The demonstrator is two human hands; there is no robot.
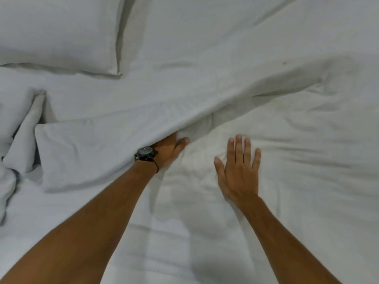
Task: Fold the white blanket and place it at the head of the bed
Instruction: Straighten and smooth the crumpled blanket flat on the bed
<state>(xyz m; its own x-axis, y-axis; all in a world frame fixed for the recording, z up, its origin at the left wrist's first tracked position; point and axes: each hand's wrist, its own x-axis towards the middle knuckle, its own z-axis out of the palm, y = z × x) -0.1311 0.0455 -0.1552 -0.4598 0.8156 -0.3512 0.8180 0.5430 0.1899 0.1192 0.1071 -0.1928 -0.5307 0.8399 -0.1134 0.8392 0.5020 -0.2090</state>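
Note:
The white blanket (205,95) lies rumpled across the bed, with a raised fold running from lower left to upper right. My left hand (168,150), a dark watch on its wrist, reaches under that fold; its fingers are hidden by the cloth, only the thumb shows. My right hand (239,167) lies flat with straight fingers, pressing on the creased white fabric to the right of the fold.
A white pillow (57,33) rests at the upper left, at the head of the bed. A bunched-up part of white bedding (18,128) sits at the left edge. The white bed sheet (184,242) stretches out between my forearms.

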